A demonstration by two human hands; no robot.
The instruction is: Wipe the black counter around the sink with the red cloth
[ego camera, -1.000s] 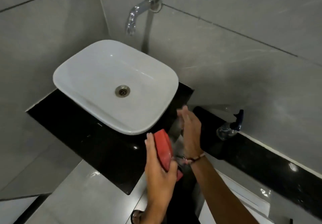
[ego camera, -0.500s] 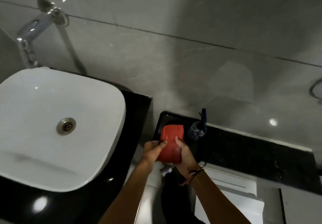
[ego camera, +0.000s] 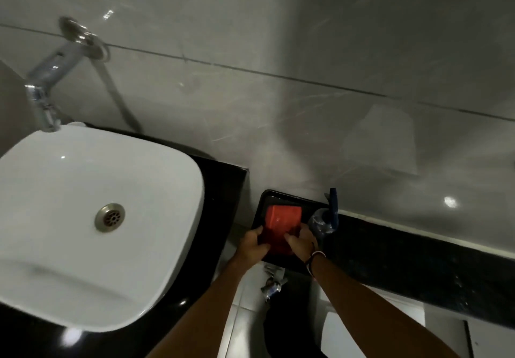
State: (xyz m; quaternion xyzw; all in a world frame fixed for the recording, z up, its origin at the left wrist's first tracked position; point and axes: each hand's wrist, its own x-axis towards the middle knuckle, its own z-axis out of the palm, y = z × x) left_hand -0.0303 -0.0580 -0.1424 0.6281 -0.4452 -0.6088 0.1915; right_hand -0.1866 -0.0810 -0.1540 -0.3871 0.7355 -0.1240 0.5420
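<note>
The folded red cloth (ego camera: 282, 225) lies flat on the left end of a lower black ledge (ego camera: 404, 249), right of the sink. My left hand (ego camera: 255, 243) grips the cloth's near left edge. My right hand (ego camera: 302, 239), with a bracelet on the wrist, presses on its near right part. The white sink (ego camera: 69, 218) sits on the black counter (ego camera: 223, 212) at the left, with a chrome tap (ego camera: 53, 78) above it.
A clear spray bottle with a blue trigger (ego camera: 326, 218) stands on the ledge just right of the cloth, close to my right hand. Grey tiled wall runs behind. A chrome valve (ego camera: 271, 285) and white fixtures lie below the ledge.
The view swung right from the sink to the lower ledge. The cloth, held up near the sink in my left hand, now lies on the ledge under both hands.
</note>
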